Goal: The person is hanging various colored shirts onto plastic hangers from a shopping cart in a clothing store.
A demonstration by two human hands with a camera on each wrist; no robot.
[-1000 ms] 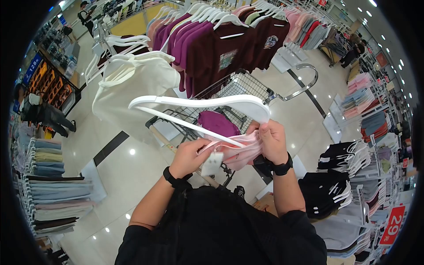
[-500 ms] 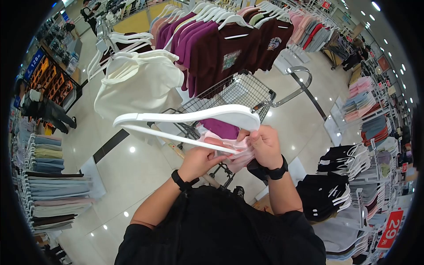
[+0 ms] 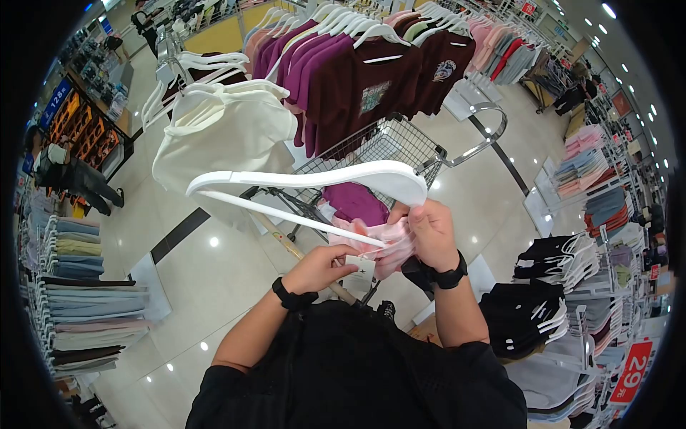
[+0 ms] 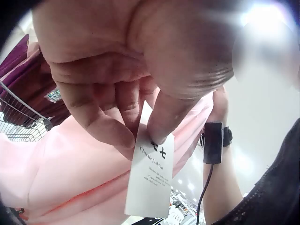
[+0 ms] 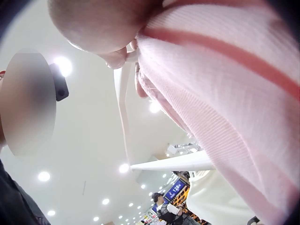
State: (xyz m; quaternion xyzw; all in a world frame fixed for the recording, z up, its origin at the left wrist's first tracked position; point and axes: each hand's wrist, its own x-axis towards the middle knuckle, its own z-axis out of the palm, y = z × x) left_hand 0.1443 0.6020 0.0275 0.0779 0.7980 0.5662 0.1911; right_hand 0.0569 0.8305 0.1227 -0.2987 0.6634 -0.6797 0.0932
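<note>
My left hand [image 3: 318, 268] pinches a white paper tag [image 4: 150, 187] between thumb and fingers; in the left wrist view it reads "Classic fashion". Beside it, my right hand [image 3: 434, 232] grips the right end of a white clothes hanger [image 3: 300, 176] together with a bunched pink garment [image 3: 396, 250]. The hanger's shoulder bar and lower bar stretch out to the left, and its metal hook [image 3: 493, 139] points off to the right. Close up in the right wrist view, the pink garment [image 5: 206, 89] shows ribbed, folded fabric with a darker pink band.
A wire shopping cart [image 3: 391, 141] stands ahead, with a purple garment [image 3: 354, 202] in it. Behind it is a rack with dark maroon shirts [image 3: 371, 79] and a cream top [image 3: 221, 139]. Black clothes [image 3: 525, 314] hang at right, folded trousers [image 3: 93, 314] at left. A person [image 3: 75, 171] stands at left.
The tag, hanging blurred below my left hand and then out of sight, now sits face up in its fingers. The hanger and pink garment have shifted slightly left and down.
</note>
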